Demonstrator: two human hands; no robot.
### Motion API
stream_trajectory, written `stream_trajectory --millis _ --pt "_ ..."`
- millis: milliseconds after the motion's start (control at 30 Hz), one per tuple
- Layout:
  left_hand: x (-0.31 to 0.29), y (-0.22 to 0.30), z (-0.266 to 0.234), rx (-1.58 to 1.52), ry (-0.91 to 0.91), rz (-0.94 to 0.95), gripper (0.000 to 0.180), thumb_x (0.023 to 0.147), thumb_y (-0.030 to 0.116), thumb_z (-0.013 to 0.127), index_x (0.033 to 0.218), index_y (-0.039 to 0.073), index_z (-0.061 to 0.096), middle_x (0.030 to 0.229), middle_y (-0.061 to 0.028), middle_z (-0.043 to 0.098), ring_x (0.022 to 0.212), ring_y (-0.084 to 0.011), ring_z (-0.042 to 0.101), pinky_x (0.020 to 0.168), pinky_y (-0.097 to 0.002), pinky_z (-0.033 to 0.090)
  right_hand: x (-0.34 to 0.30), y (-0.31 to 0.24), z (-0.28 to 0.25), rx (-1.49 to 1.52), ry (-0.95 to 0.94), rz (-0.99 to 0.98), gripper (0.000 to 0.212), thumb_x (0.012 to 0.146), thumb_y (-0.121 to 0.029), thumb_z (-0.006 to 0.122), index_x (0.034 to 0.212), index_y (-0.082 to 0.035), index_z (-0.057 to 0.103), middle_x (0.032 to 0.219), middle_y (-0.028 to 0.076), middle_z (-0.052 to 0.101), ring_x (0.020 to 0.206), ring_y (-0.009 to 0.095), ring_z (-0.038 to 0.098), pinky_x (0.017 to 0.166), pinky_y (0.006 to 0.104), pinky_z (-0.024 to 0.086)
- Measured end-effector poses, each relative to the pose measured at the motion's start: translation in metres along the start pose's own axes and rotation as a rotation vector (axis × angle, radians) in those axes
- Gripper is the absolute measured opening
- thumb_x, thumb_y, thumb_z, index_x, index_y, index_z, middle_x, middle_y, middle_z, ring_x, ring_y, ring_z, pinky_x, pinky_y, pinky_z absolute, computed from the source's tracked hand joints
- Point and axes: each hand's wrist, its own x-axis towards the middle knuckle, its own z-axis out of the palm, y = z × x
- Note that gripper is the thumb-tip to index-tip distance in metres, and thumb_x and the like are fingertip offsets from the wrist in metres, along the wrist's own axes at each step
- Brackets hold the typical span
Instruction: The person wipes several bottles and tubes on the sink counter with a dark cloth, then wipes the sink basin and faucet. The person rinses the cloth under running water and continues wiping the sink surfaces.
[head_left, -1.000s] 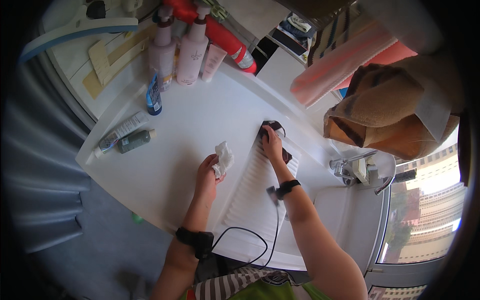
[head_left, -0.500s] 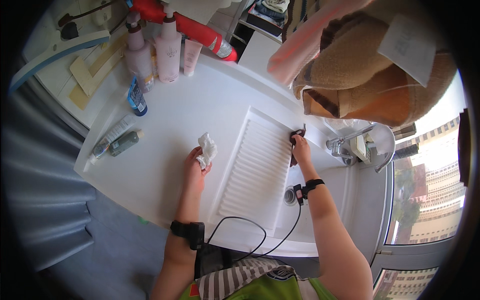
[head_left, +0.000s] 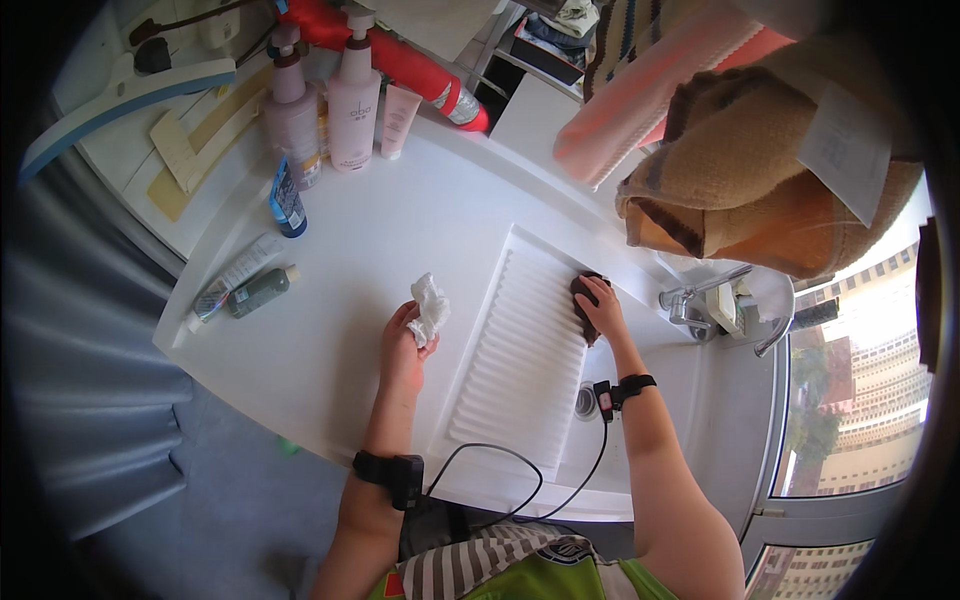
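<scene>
My left hand is raised over the white counter, closed around a crumpled white tissue. At the far right corner of the ribbed white washboard, my right hand lies over a bunched dark brown cloth. Its fingers curl over the cloth and press it against the ribs; part of the cloth is hidden under the palm. Each wrist wears a black strap with a small device, and a black cable runs between them.
The sink basin with its drain and the chrome faucet are at right. Pump bottles, a pink tube, a blue tube and a green bottle stand or lie at left. Brown towels hang at upper right.
My right hand has gone from pinching the brown cloth to lying spread over it, bunching it on the washboard. My left hand still holds the tissue. The whole view has shifted slightly.
</scene>
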Motion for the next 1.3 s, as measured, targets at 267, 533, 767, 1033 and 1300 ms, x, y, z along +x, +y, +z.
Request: stream_trajectory --millis 267,533,767,1033,1300 --pt "-0.003 0.001 0.009 -0.019 0.046 -0.024 0.015 0.094 0.012 0.048 0.101 0.002 0.058 0.072 -0.0006 0.053 0.054 -0.0062 0.043 0.048 -0.0199 0.032 0.02 -0.004 0.001 0.084 0.074 -0.032 0.041 0.075 -0.003 0.067 0.115 -0.009 0.061 0.109 0.014 0.065 0.102 0.032 0.062 0.09 0.0359 0.049" --pt "-0.004 -0.001 0.007 -0.014 -0.065 0.021 0.016 0.096 0.015 0.051 0.102 0.001 0.055 0.071 -0.0013 0.053 0.049 -0.0065 0.039 0.044 -0.0213 0.026 0.072 -0.083 0.052 0.159 0.198 -0.053 0.028 0.072 -0.007 0.072 0.097 -0.006 0.059 0.092 0.015 0.065 0.09 0.036 0.062 0.079 0.042 0.05" --pt "-0.001 -0.006 -0.003 -0.024 -0.089 0.029 0.015 0.095 0.013 0.05 0.102 0.001 0.054 0.074 -0.0027 0.055 0.051 -0.0075 0.042 0.045 -0.0208 0.029 0.093 -0.094 0.071 0.072 0.275 -0.033 0.022 0.071 -0.009 0.07 0.089 -0.004 0.06 0.084 0.015 0.065 0.085 0.037 0.061 0.075 0.0447 0.049" --pt "-0.004 0.0 -0.003 -0.017 -0.08 -0.019 0.015 0.095 0.012 0.049 0.105 0.001 0.054 0.073 -0.0036 0.055 0.052 -0.0084 0.044 0.045 -0.0216 0.03 0.035 -0.005 -0.004 -0.16 0.125 0.418 0.024 0.073 -0.021 0.069 0.093 -0.009 0.063 0.082 0.019 0.067 0.081 0.04 0.064 0.074 0.0448 0.052" --pt "-0.003 -0.004 -0.002 -0.013 -0.09 -0.003 0.017 0.095 0.014 0.051 0.103 0.001 0.057 0.074 -0.0022 0.056 0.053 -0.0083 0.044 0.047 -0.0221 0.033 0.05 -0.034 0.003 -0.099 0.116 0.087 0.019 0.074 -0.015 0.068 0.087 -0.003 0.061 0.085 0.016 0.066 0.081 0.035 0.063 0.074 0.0442 0.051"
